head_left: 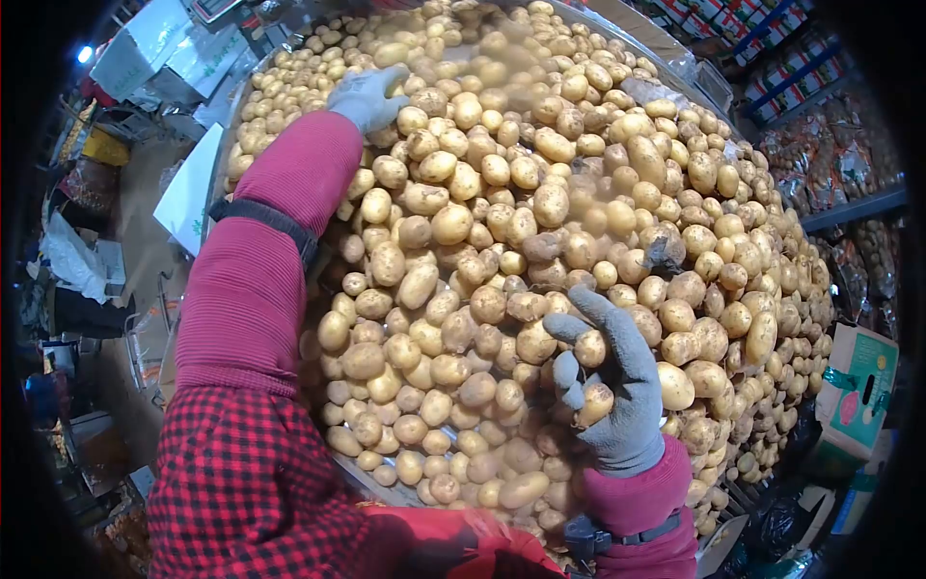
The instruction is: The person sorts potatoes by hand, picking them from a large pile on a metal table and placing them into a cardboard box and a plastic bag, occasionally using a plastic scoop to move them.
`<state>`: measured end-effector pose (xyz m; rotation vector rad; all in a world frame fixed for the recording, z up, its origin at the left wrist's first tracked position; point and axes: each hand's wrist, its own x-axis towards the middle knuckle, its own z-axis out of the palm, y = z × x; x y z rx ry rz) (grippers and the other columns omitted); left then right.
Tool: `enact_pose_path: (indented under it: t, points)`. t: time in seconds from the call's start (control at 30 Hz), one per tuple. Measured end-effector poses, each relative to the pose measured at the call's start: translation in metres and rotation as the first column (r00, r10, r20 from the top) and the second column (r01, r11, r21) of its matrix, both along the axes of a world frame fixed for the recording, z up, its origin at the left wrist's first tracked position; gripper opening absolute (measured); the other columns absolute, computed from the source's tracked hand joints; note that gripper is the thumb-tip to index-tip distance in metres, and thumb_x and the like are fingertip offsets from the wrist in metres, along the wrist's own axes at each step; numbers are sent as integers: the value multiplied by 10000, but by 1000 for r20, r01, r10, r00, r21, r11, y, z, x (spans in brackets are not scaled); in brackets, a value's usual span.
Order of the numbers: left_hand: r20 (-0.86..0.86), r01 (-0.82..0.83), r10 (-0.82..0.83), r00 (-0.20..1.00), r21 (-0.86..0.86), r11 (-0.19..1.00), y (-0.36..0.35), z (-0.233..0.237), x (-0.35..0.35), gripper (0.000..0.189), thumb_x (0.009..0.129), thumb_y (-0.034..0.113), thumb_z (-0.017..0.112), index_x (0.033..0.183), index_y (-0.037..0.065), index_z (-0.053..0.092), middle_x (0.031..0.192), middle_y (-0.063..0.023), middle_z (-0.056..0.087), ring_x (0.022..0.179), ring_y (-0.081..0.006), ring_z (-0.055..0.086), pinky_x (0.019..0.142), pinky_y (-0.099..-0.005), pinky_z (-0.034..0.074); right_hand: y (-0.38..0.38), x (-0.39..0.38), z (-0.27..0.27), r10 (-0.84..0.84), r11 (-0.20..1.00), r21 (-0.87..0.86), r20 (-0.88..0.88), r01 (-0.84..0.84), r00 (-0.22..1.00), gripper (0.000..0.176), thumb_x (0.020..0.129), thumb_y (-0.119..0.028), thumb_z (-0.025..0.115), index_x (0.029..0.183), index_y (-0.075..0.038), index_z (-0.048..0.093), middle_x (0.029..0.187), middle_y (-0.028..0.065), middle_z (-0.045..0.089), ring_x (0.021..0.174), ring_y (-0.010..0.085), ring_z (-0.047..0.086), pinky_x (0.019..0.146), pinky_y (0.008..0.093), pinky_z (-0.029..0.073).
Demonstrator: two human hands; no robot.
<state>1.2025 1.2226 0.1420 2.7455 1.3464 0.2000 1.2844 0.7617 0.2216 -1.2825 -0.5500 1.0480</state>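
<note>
A large heap of yellow-brown potatoes (pixel 451 225) fills the middle of the head view, some of them dusted with soil. My right hand (pixel 627 391), in a grey glove, is curled at the near side of the heap. Its fingers and palm hold a small potato (pixel 595 403), and another potato (pixel 590 348) sits between the fingertips. At the far left of the heap rests my left hand (pixel 365 99), also gloved, with thumb and fingers apart on the potatoes. What lies under its palm is hidden. A dark, blackened lump (pixel 664 253) lies among the potatoes above my right hand.
White boxes (pixel 145 53) stand at the upper left, beyond the heap's edge. To the lower right is a green and brown carton (pixel 854 391). Shelving with bagged goods (pixel 820 154) runs along the right. A clear plastic scrap (pixel 651 94) lies on the heap's far side.
</note>
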Motion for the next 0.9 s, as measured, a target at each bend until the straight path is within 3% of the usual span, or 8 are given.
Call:
enact_pose_path:
  t: [0.1,0.23,0.3,0.37,0.43,0.6,0.7,0.9]
  points:
    - [-102,-64,56,993,-81,995,-5,3,5,571,901,484,700,1432,323,570,1397,-109,592,1307,-315,569,1102,-436,459,4,0,4,-43,998,-40,-140,37,989,686,984,-295,709,1483,83,429,1249,149,616,1077,195,659,801,235,530]
    - [111,-150,166,980,-140,979,-23,8,-4,519,859,366,764,1352,289,625,1330,-115,607,1248,-317,594,1083,-421,476,2,0,2,-29,1000,5,-150,30,988,569,986,-114,652,1473,90,439,1268,135,602,1149,215,641,827,254,546]
    - [491,3,40,870,-88,996,-37,6,-10,482,841,267,765,1311,256,660,1312,-117,607,1227,-320,600,1063,-415,492,3,0,5,-29,1000,-2,-131,29,991,562,977,-83,644,1471,90,440,1271,140,601,1144,213,643,827,253,547]
    - [516,157,-172,839,72,985,-54,17,-2,449,828,184,750,1271,220,688,1284,-126,608,1200,-331,605,1040,-421,505,3,-1,5,-25,1000,-18,-115,23,993,556,968,-52,635,1470,90,442,1274,145,601,1139,211,645,827,252,547]
    - [291,493,-529,797,193,848,-90,35,23,444,824,149,720,1264,204,694,1284,-142,601,1188,-345,604,1035,-427,503,4,0,5,7,999,-41,0,-7,1000,564,941,-2,620,1469,87,442,1270,154,608,1125,199,648,821,246,547]
    - [-250,577,-584,773,-108,810,-155,25,95,503,831,368,784,1301,228,674,1293,-122,614,1216,-335,613,999,-481,491,0,4,-1,24,999,47,-179,-16,984,592,887,59,615,1455,88,451,1271,179,623,1073,174,654,780,235,549]
    - [-293,501,-574,765,-290,815,-149,34,110,518,826,421,793,1295,230,680,1282,-112,612,1243,-337,597,1001,-496,481,2,-1,2,7,1000,-13,8,-7,1000,577,895,48,609,1449,93,455,1272,181,623,1060,173,659,773,233,547]
    - [-160,646,-650,743,-82,759,-163,23,42,554,810,391,791,1314,204,659,1244,-136,598,1130,-347,593,956,-478,502,-1,4,-6,24,999,32,36,-25,999,604,886,0,650,1449,96,454,1230,166,631,1039,173,669,772,237,543]
